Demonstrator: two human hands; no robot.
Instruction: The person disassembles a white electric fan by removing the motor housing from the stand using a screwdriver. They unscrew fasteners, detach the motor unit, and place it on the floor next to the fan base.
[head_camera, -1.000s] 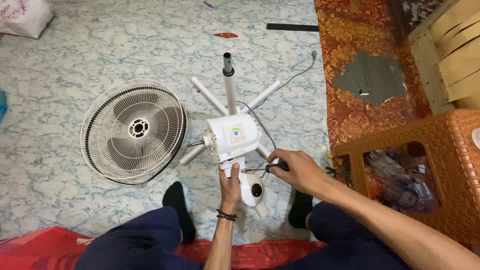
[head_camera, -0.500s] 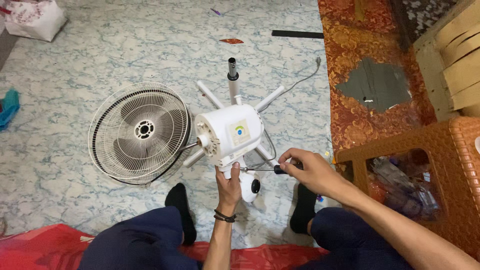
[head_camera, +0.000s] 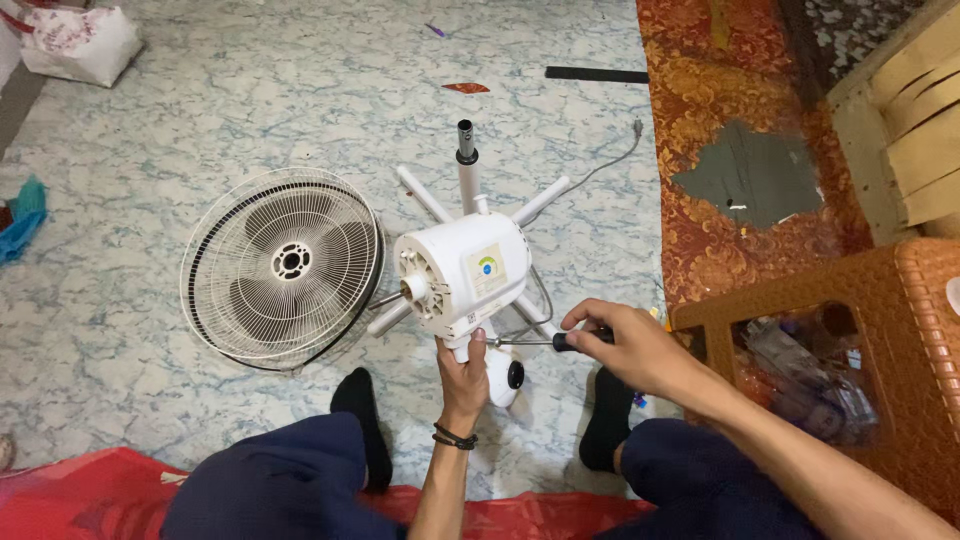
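My left hand (head_camera: 462, 372) grips the white neck under a white fan motor housing (head_camera: 462, 272), holding it up off the floor. Its shaft end faces left. My right hand (head_camera: 622, 347) holds a black-handled screwdriver (head_camera: 545, 341) level, its tip at the neck just above my left thumb. A white control piece with a black knob (head_camera: 506, 379) hangs below the neck. Behind the housing lies the white cross-shaped fan base with its upright pole (head_camera: 465, 160).
A round white fan cage with blades (head_camera: 283, 265) lies flat to the left. An orange plastic stool (head_camera: 850, 340) stands at the right, on a red patterned mat (head_camera: 720, 110). A grey cord (head_camera: 600, 160) runs across the marbled floor. My legs and black socks are in front.
The motor housing has been raised and turned, so its shaft face shows more. My right hand and the screwdriver shifted slightly right and up. The view tilted a little.
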